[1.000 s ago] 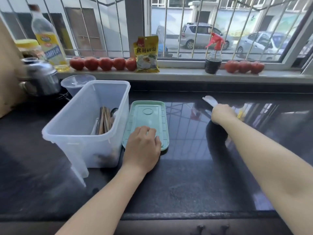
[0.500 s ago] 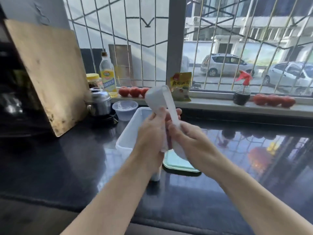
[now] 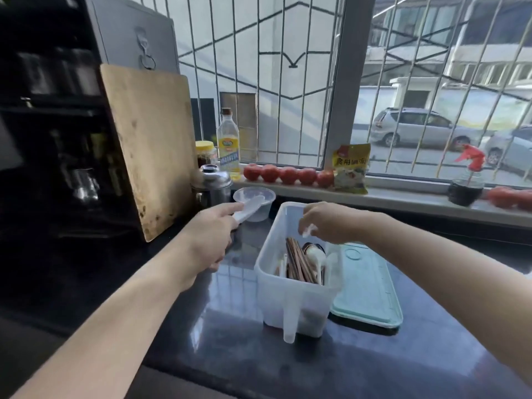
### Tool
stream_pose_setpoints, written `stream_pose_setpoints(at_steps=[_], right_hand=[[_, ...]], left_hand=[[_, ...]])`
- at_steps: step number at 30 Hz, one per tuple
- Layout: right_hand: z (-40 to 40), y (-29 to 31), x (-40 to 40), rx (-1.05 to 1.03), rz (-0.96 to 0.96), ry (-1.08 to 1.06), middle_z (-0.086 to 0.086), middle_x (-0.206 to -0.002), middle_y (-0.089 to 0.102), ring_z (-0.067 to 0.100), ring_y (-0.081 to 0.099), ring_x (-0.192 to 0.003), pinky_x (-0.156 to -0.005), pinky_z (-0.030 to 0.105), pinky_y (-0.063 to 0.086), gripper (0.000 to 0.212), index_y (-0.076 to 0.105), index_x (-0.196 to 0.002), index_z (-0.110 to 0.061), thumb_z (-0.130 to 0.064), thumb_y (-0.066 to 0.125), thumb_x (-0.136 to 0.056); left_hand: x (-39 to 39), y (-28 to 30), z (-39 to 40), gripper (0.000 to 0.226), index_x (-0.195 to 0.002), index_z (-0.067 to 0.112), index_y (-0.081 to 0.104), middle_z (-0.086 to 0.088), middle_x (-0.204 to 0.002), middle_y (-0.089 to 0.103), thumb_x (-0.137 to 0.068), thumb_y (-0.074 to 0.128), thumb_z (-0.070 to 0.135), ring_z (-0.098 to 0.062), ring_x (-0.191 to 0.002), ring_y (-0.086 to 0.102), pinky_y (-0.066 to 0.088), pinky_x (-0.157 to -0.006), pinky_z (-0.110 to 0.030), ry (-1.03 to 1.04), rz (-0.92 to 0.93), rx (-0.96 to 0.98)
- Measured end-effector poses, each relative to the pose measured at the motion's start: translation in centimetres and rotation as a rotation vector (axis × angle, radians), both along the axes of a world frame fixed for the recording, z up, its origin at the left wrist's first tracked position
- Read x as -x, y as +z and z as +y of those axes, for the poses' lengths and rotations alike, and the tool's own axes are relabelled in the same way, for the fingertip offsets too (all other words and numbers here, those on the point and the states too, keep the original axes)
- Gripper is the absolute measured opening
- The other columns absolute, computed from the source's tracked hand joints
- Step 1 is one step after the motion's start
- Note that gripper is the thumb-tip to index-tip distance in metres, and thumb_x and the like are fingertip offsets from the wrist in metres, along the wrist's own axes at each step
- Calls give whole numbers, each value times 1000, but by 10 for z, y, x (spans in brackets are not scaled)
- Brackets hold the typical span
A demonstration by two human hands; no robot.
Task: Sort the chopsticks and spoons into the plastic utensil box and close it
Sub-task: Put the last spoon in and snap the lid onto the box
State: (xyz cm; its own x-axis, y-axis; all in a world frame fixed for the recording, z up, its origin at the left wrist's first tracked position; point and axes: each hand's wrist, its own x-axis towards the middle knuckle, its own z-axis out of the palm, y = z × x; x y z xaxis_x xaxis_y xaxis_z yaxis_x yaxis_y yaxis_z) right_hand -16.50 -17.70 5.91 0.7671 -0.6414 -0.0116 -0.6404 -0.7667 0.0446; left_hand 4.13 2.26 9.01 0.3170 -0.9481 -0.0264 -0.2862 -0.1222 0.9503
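The clear plastic utensil box stands open on the dark counter. Brown chopsticks and a white spoon lie inside it. Its green lid lies flat on the counter at the box's right. My left hand is to the left of the box and grips a large white spoon whose bowl points toward the back. My right hand hovers over the back of the box, fingers curled down, pinching the end of a small white spoon.
A clear round tub and a steel pot stand behind the box. A wooden cutting board leans at left. Tomatoes, an oil bottle, a yellow packet and a spray bottle line the windowsill.
My hands have split apart: the left has swung out left with the large white spoon, the right has dropped over the box. The view has shifted left.
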Motion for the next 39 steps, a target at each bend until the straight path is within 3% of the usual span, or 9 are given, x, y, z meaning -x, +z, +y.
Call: stream_pose_setpoints(at_steps=[4, 10, 16, 19, 24, 27, 30, 34, 39], right_hand=[[-4, 9, 4, 81, 195, -90, -9, -132, 64, 22, 57, -121, -107, 38, 37, 65, 74, -110, -38, 9, 39, -82], [20, 12, 37, 48, -305, -232, -2, -123, 69, 19, 56, -120, -102, 30, 42, 54, 78, -102, -23, 7, 38, -81], [31, -25, 67, 7, -556, -302, -1, -114, 68, 19, 58, -110, -97, 33, 47, 48, 76, -106, -21, 4, 42, -83], [31, -48, 84, 81, -783, -452, 3, -112, 66, 22, 57, -108, -97, 36, 46, 40, 73, -111, -14, 2, 44, -90], [28, -101, 123, -63, -357, -810, 16, -132, 52, 36, 48, -122, -100, 40, 41, 36, 55, -131, -10, -19, 42, -98], [30, -124, 137, -149, -315, -963, 17, -136, 44, 38, 46, -124, -95, 43, 40, 42, 47, -131, -6, -35, 40, -102], [33, -136, 133, -143, -311, -1001, 15, -134, 47, 37, 51, -120, -86, 41, 40, 37, 49, -129, -6, -28, 38, -102], [33, -140, 131, -76, -328, -1028, 17, -122, 60, 36, 59, -108, -75, 35, 40, 31, 57, -117, -3, -4, 38, -94], [21, -111, 149, -136, -692, -1132, 28, -118, 61, 42, 59, -108, -80, 36, 43, 28, 62, -113, 6, -7, 44, -95]], left_hand=[[11, -3, -21, 33, -112, 32, 70, 5, -65, 52, -102, 43, 15, -14, -52, 43, 35, -50, -24, -72, -239, -42], [41, -14, -58, 15, -90, 18, 57, -6, -94, 63, -95, 43, 24, -30, -88, 59, 52, -82, -37, -244, -851, -189], [86, -29, -85, 21, -104, 12, 57, -8, -99, 56, -91, 41, 6, -33, -101, 47, 26, -107, -58, -368, -1333, -403], [91, -43, -93, 37, -134, 10, 53, -14, -130, 53, -101, 37, 21, -38, -125, 45, 12, -111, -71, -428, -1472, -471], [82, -26, -83, 31, -106, 21, 59, -3, -107, 61, -104, 28, 21, -33, -109, 55, 27, -100, -59, -313, -1536, -149], [53, -26, -81, 29, -103, 24, 63, -1, -113, 64, -101, 34, 25, -29, -108, 56, 40, -92, -47, -73, -1316, 59], [37, -37, -77, 38, -132, 36, 61, -5, -136, 47, -103, 36, 35, -31, -128, 40, 37, -102, -48, -128, -1134, -134], [39, -49, -91, 49, -151, 45, 39, -6, -159, 22, -103, 39, 40, -35, -144, 21, 26, -114, -50, -278, -1217, -330], [40, -54, -118, 55, -157, 41, 29, -12, -160, 24, -104, 38, 35, -42, -147, 17, 23, -116, -57, -355, -1302, -477]])
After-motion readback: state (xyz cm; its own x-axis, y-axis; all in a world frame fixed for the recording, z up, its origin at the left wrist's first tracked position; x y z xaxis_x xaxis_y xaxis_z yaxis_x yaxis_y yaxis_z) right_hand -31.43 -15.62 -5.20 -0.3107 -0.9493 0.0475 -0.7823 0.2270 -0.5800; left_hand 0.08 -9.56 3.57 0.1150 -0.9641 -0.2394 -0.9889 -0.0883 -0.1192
